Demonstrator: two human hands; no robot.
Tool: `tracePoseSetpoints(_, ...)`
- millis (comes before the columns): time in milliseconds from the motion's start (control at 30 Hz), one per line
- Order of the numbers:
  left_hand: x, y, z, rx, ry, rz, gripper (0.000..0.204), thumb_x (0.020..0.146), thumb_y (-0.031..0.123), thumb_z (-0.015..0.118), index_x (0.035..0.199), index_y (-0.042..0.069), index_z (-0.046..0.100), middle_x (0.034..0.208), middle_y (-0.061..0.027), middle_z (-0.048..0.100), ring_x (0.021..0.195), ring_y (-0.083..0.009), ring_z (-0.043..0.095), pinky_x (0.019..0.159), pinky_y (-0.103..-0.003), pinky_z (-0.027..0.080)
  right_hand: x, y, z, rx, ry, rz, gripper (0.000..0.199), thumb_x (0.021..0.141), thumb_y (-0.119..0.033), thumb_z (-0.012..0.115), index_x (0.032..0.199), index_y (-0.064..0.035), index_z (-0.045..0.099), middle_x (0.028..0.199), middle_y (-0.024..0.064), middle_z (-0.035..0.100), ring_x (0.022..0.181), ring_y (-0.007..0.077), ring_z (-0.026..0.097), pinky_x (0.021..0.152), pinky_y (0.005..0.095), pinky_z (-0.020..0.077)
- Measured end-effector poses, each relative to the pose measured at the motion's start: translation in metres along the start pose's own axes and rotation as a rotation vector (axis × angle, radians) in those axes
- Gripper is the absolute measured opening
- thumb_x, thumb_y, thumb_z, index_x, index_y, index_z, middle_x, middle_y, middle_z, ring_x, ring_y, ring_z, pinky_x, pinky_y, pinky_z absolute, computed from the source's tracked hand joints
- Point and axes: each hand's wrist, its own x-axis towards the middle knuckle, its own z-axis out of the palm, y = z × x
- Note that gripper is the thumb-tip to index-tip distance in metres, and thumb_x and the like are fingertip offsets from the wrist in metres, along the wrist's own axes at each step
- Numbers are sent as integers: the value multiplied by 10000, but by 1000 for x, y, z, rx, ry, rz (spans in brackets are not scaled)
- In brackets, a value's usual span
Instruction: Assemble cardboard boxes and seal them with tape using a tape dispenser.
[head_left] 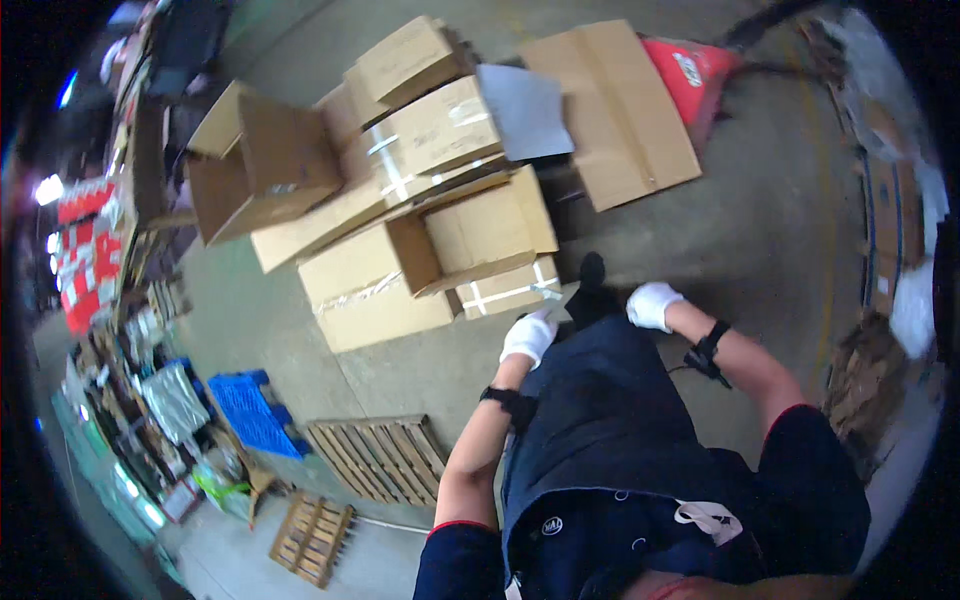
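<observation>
While a blue pallet (252,412) sits left of the open carton (475,228), the gloved left hand (530,338) is just beside the right end of the carton's near edge, its grip unclear, and the gloved right hand (652,305), half-curled, hangs farther right, palm hidden, so I cannot tell whether it holds anything.

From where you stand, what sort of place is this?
Probably a warehouse or packing area: cardboard boxes, wooden pallets and a blue pallet are in view.
</observation>
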Motion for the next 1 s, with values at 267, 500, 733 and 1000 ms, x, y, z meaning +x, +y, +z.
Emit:
tracePoseSetpoints(267, -210, -209, 104, -931, 163, -801, 347, 926, 237, 451, 1223, 87, 549, 865, -98, 664, 598, -160, 584, 545, -278, 480, 9, -116, 15, -104, -109, -235, 228, 739, -261, 517, 768, -126, 697, 832, 148, 659, 741, 359, 629, 698, 448, 498)
tracePoseSetpoints(500, -310, -274, 234, -784, 328, -621, 381, 888, 327, 507, 1128, 54, 621, 1146, -156, 616, 1060, -280, 594, 927, -361, 443, 49, -214, -16, -124, 228, -116, 332, 787, -348, 479, 800, -85, 681, 829, 176, 649, 777, 372, 616, 717, 428, 489)
tracePoseSetpoints(733, -424, -390, 254, -1568, 791, -682, 267, 900, 223, 526, 1108, 76, 607, 814, -43, 628, 586, -121, 547, 522, -274, 463, 64, -392, 23, -360, 71, -510, 364, 844, -379, 500, 943, -90, 700, 927, 126, 681, 847, 281, 647, 777, 375, 494)
tracePoseSetpoints(1000, -476, -446, 241, -1966, 832, -693, 319, 915, 168, 505, 1210, 45, 506, 821, -90, 630, 545, -170, 558, 453, -282, 467, 99, -573, 15, -384, -67, -652, 397, 839, -400, 479, 982, -87, 675, 946, 158, 663, 869, 345, 626, 772, 419, 483)
